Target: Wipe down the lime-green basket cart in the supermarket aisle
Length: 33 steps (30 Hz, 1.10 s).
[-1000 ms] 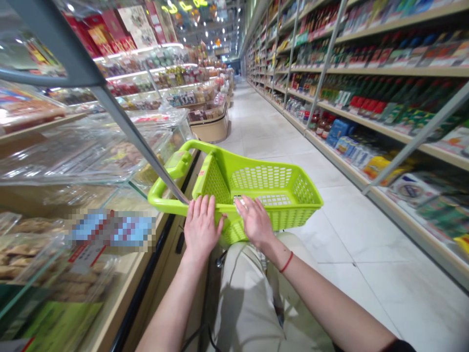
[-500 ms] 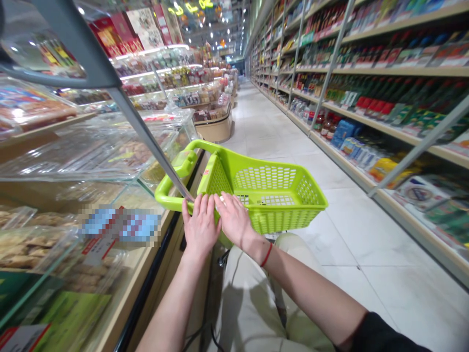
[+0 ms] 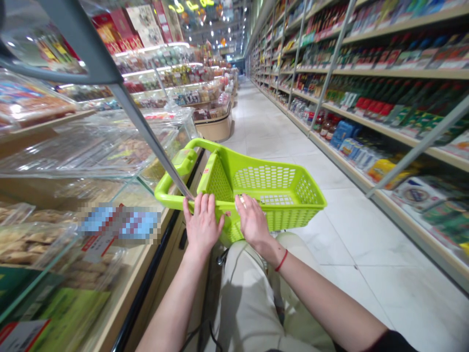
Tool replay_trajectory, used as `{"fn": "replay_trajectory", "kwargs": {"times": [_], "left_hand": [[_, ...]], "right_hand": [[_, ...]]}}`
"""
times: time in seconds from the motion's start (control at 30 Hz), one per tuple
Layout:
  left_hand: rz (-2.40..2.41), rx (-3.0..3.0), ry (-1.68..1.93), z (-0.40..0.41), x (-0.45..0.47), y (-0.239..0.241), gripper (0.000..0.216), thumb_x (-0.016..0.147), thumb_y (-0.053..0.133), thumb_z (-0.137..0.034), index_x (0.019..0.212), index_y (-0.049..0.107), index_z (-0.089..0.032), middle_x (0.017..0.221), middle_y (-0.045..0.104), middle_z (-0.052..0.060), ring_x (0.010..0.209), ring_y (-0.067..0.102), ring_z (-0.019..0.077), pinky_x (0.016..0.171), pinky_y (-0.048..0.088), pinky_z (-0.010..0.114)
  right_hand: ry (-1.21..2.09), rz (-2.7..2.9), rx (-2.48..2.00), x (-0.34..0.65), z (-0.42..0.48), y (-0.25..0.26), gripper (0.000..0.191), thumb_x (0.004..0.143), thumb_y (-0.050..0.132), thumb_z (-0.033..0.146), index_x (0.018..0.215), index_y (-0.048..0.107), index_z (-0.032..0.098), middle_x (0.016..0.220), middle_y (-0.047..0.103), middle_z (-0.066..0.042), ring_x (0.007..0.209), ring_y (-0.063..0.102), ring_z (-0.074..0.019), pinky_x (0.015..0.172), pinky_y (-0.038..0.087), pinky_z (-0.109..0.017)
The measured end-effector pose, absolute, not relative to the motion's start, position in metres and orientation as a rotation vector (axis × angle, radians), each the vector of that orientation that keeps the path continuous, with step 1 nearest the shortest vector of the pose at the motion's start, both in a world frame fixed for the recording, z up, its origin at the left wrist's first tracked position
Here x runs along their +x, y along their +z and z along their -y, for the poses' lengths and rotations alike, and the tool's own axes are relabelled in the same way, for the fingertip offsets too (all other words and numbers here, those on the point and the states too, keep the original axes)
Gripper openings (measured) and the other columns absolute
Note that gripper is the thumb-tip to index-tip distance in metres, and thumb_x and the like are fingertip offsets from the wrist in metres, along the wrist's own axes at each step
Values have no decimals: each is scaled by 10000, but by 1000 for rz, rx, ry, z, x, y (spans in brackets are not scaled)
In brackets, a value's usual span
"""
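A lime-green plastic shopping cart basket (image 3: 278,186) stands in front of me in a supermarket aisle, with nothing visible inside it. My left hand (image 3: 202,226) lies on the cart's near rim beside the green push handle (image 3: 172,188), fingers stretched forward and together. My right hand (image 3: 252,221) rests flat on the near rim a little to the right, fingers extended over the edge. A red string band circles my right wrist. Neither hand holds a separate object.
A glass-fronted bakery display case (image 3: 73,161) with packed pastries runs close along the left, touching the cart's handle side. Long shelves of bottles and packets (image 3: 384,112) line the right. The white tiled aisle (image 3: 264,122) stretches ahead. My beige trousers (image 3: 249,293) show below.
My right hand moved left to touch the left hand half a second ago, then slid back right along the rim. The left hand stayed on the rim; the view shifted slightly.
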<state>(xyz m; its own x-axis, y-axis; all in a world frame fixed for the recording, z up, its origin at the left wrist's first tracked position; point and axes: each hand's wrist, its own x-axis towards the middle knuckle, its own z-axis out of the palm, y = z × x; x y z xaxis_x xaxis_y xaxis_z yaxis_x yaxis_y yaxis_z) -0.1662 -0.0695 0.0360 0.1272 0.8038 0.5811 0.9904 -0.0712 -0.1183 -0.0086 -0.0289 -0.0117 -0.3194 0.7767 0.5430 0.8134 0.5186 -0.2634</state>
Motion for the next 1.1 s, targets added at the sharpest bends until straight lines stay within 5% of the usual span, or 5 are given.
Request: {"fn": "replay_trajectory", "kwargs": {"times": [0.27, 0.73, 1.1], "left_hand": [[1717, -1932, -485, 69, -169, 34, 557, 896, 457, -303, 1420, 430, -119, 1393, 550, 171, 1417, 370, 317, 1217, -2, 591], [1729, -1903, -474, 68, -165, 34, 640, 867, 534, -414, 1403, 431, -81, 1392, 541, 202, 1400, 382, 340, 1217, 20, 590], [1717, -1900, -464, 68, -167, 33, 611, 868, 532, -383, 1401, 440, -96, 1387, 550, 190, 1398, 390, 323, 1219, -3, 577]], "right_hand": [[-41, 2218, -1160, -55, 34, 22, 490, 949, 385, 83, 1428, 481, 116, 1470, 479, -206, 1354, 472, -267, 1140, 384, -455], [-304, 2139, -1293, 19, 31, -24, 494, 944, 354, 66, 1417, 493, 97, 1434, 505, -213, 1337, 471, -301, 1145, 338, -507], [-218, 2219, -1175, -39, 37, 9, 500, 954, 394, 81, 1448, 461, 120, 1462, 489, -200, 1339, 479, -281, 1151, 347, -457]]}}
